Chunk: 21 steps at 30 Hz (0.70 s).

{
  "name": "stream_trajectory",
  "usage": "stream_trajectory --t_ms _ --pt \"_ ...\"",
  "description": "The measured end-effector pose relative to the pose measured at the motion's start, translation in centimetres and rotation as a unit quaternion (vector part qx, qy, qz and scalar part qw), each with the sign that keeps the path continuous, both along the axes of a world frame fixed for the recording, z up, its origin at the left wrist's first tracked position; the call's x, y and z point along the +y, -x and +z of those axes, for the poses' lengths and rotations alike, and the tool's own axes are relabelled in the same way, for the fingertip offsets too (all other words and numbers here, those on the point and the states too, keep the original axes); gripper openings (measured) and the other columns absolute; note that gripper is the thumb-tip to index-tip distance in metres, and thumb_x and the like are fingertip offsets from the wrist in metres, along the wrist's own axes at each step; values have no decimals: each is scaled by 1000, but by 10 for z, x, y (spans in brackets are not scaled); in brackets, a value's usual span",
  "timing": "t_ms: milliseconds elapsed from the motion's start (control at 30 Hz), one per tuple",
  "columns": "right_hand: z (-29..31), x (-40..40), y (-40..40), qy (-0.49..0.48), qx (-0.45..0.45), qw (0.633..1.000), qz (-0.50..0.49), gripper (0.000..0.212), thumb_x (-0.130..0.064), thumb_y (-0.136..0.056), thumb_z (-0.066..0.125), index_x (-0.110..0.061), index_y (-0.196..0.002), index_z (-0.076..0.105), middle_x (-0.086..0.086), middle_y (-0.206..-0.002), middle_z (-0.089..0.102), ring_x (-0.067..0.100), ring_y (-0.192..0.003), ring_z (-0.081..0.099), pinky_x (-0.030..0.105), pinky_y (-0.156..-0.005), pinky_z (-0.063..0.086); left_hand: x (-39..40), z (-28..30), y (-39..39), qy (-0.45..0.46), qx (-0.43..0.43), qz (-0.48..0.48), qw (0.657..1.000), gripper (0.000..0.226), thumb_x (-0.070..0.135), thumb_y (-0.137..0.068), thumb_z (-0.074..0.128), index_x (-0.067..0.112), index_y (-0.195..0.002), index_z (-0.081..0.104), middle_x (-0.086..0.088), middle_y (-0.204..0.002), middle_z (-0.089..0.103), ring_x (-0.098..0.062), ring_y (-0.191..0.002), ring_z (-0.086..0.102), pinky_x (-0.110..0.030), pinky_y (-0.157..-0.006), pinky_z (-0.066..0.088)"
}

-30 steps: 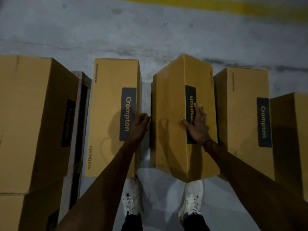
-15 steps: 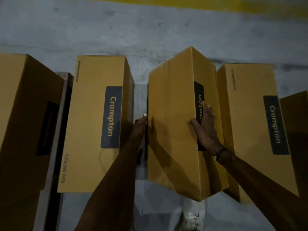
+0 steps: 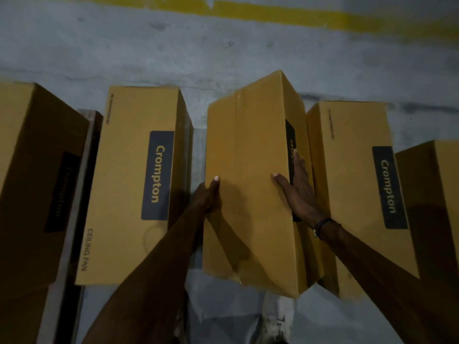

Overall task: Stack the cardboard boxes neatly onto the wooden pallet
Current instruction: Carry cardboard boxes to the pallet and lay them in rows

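Observation:
A tall cardboard box is tilted up on its long edge at the centre of the head view. My left hand grips its left edge, thumb on the upper face and fingers hidden behind. My right hand lies against its right face over the dark label, thumb hooked over the ridge. A matching box marked Crompton lies flat just to the left. The wooden pallet shows as a dark slatted strip at the far left, partly under stacked boxes.
Two more Crompton boxes stand to the right: one close against the tilted box, another at the frame edge. Grey concrete floor with a yellow painted line lies beyond. My shoe is below the tilted box.
The centre box has rolled further onto its edge and risen toward me. My left hand went from the gap onto the box's left edge; my right hand slid down its right face.

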State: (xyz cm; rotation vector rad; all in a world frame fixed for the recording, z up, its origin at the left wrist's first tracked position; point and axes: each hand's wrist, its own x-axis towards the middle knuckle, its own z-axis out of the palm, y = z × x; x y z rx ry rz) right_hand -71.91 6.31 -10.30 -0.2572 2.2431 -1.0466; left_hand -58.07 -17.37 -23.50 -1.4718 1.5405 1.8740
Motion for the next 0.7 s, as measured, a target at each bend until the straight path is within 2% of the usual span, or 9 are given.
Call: stream_trajectory --t_ms 67,133,200,300,433,533,567,667,700 --pt "21 1 3 16 -1 1000 -1 92 -71 -95 53 -54 -160 -10 -13 -175 -10 13 -161 -8 57 -129 6 -3 40 3 15 6 -7 1000 139 104 -48 61 20 -156 42 -10 -150 55 -33 -128 57 -54 -108 50" --pt "49 4 7 36 -4 999 -6 93 -73 -95 53 -51 -162 -8 -15 -175 -7 9 -161 -5 54 -130 7 -1 104 12 38 23 -9 999 115 86 -76 64 16 -161 32 -13 -160 43 -36 -137 50 -52 -109 49" --pt "83 8 13 61 -15 998 -17 96 -80 -91 52 -54 -162 -7 -18 -174 0 8 -161 2 52 -131 10 -3 145 20 68 30 -12 997 97 69 -91 63 13 -162 29 -15 -162 37 -37 -140 47 -52 -107 50" --pt "146 13 24 97 -26 994 -41 94 -80 -91 53 -54 -162 -3 -22 -172 12 8 -157 20 48 -130 20 -7 212 34 112 56 -30 992 89 71 -88 66 14 -152 43 -9 -147 51 -32 -131 54 -49 -101 53" --pt "242 19 35 139 -35 987 -67 87 -62 -96 52 -48 -164 0 -32 -156 24 1 -143 33 32 -119 30 -6 320 47 148 161 -31 975 51 54 -96 68 28 -136 49 7 -126 62 -17 -116 63 -34 -95 52" --pt "318 22 40 170 -30 983 -67 77 -60 -97 54 -57 -158 6 -42 -145 35 -7 -133 44 22 -109 36 -5 405 45 177 186 -39 966 65 66 -90 69 27 -136 45 4 -130 61 -18 -117 63 -45 -100 56" --pt "343 22 41 179 -30 981 -70 76 -58 -98 54 -58 -157 7 -43 -144 36 -8 -133 43 22 -111 35 -5 432 42 189 182 -37 964 67 69 -88 68 25 -134 45 1 -130 62 -20 -115 65 -47 -98 58" --pt "419 18 33 207 -34 976 -57 77 -61 -96 57 -65 -153 7 -35 -161 26 3 -150 30 35 -125 25 -5 516 20 223 184 -23 957 58 73 -86 68 30 -118 47 3 -119 65 -18 -105 68 -48 -90 60" --pt "441 17 30 220 -35 974 -46 75 -62 -95 58 -70 -150 8 -40 -159 23 3 -152 28 37 -126 23 -4 544 10 226 184 -15 956 57 73 -86 68 31 -118 47 4 -118 65 -18 -105 69 -47 -88 60"
